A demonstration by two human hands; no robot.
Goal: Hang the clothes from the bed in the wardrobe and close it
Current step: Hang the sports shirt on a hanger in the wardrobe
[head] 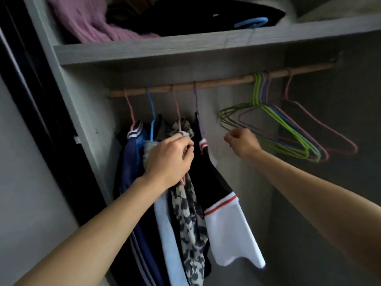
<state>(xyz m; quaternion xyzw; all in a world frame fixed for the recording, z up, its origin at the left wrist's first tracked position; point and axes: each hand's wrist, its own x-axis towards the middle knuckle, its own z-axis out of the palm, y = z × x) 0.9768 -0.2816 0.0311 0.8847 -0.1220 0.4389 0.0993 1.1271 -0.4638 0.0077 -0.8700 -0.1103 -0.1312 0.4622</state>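
Grey wood-grain wardrobe (82, 108), open, fills the frame. A flat shelf (185, 48) runs across the top, with a thin round wooden rod (216, 81) under it sloping up toward the right.

Four garments hang on thin wire hangers at centre-left:
- navy jacket (132, 162), smooth, with white stripes at the collar
- pale blue garment (165, 223), plain
- printed garment (189, 219), thin, grey with dark blotches, bunched up
- black-and-white top (231, 230), red band where the colours meet

At right of centre a bunch of empty hangers (256, 91) hangs on the rod, mostly green with some blue and pink wire, motion-blurred.

On the shelf at upper left are a pink ribbed knit (92, 19), dark folded fabric (185, 19) and a blue plastic hanger (251, 22).

Left hand (169, 159) is at frame centre, right on the hung clothes. Back of the hand faces the camera, fingers curled into the bunched top of the printed garment, gripping it just under its pink hanger hook. The forearm comes up from the lower left.

Right hand (241, 143) is right of centre, just beside the black-and-white top's shoulder and at the lower left tip of the green hangers. Fingers are curled in with knuckles up. Blur makes it impossible to tell whether it pinches a wire or holds nothing. The bare forearm stretches in from the right edge.
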